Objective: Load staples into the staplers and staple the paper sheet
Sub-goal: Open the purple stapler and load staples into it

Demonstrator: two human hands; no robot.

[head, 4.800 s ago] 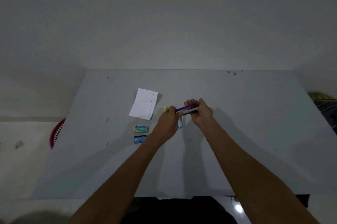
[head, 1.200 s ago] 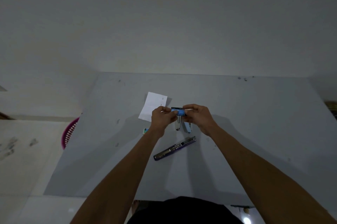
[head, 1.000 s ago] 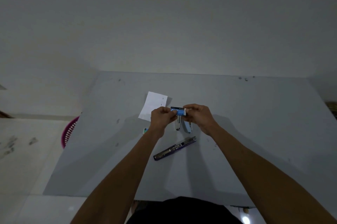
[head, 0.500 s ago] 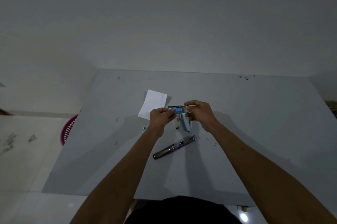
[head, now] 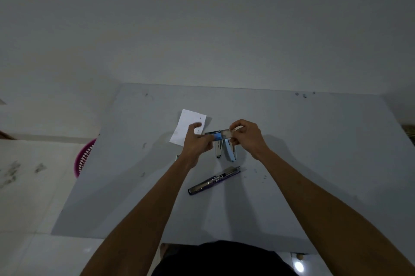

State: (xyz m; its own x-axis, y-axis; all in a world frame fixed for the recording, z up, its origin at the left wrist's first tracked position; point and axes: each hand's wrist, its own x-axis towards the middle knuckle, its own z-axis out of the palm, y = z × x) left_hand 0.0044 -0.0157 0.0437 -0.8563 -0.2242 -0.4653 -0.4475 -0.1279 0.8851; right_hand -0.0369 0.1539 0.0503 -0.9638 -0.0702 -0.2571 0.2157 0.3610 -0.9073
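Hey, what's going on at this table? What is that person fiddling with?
A person pinches a small blue staple box between the left hand and the right hand, apparently sliding it open to get at the staples. Just below the hands a light blue stapler lies opened on the grey table. A purple stapler lies nearer the person. The paper sheet lies to the left, untouched.

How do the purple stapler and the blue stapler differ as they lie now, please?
The purple stapler lies spread out in one long slanted line; the blue stapler is splayed in a narrow V. The purple stapler is in full view, nearer the person; the blue stapler's far end is hidden behind the staple box. Both rest on the table, neither held.
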